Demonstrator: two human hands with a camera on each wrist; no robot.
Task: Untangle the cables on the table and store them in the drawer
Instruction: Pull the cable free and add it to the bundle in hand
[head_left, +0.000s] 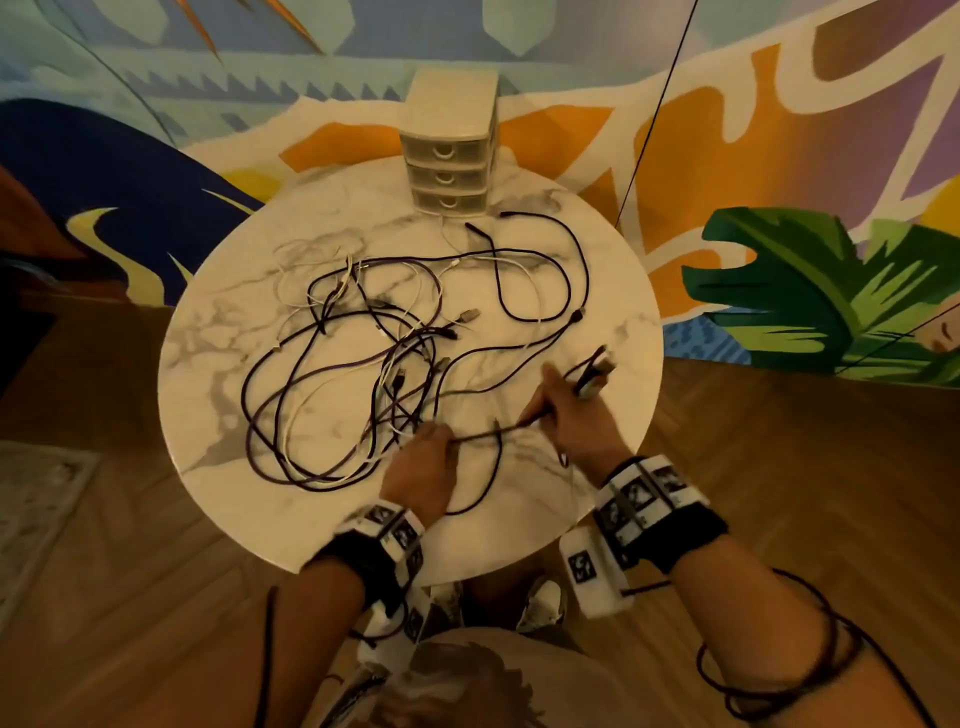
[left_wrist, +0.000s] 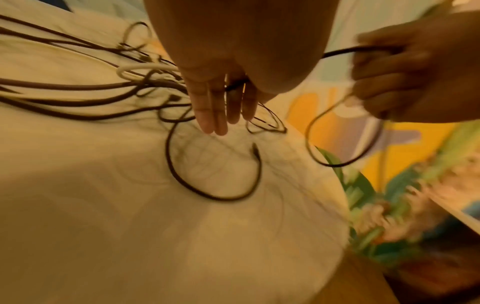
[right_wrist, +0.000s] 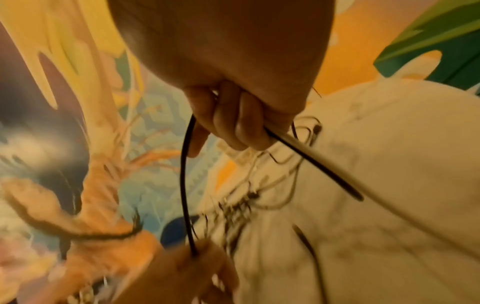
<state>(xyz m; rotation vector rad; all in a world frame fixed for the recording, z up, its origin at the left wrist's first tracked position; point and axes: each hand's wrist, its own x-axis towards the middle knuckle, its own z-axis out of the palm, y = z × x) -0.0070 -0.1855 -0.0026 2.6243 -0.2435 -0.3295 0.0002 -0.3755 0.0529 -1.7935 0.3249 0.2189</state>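
Note:
A tangle of dark and white cables (head_left: 363, 338) sprawls over the round marble table (head_left: 218, 322). One dark cable (head_left: 488, 432) runs taut between my two hands near the front edge. My left hand (head_left: 423, 457) pinches it by the tangle, its fingers (left_wrist: 221, 102) fairly straight, the cable passing under the thumb. My right hand (head_left: 563, 415) has its fingers (right_wrist: 233, 123) curled round the same cable (right_wrist: 184, 185), with gathered loops (head_left: 592, 371) sticking out past the fist and one loop (left_wrist: 345, 164) hanging. The small white three-drawer unit (head_left: 449, 156) stands at the far edge, all drawers closed.
A loose dark loop (left_wrist: 207, 191) lies on the marble just in front of my left hand. Cable plugs (head_left: 470, 314) lie mid-table. A thin black line (head_left: 654, 114) hangs behind the table on the right. Wood floor and a painted wall surround the table.

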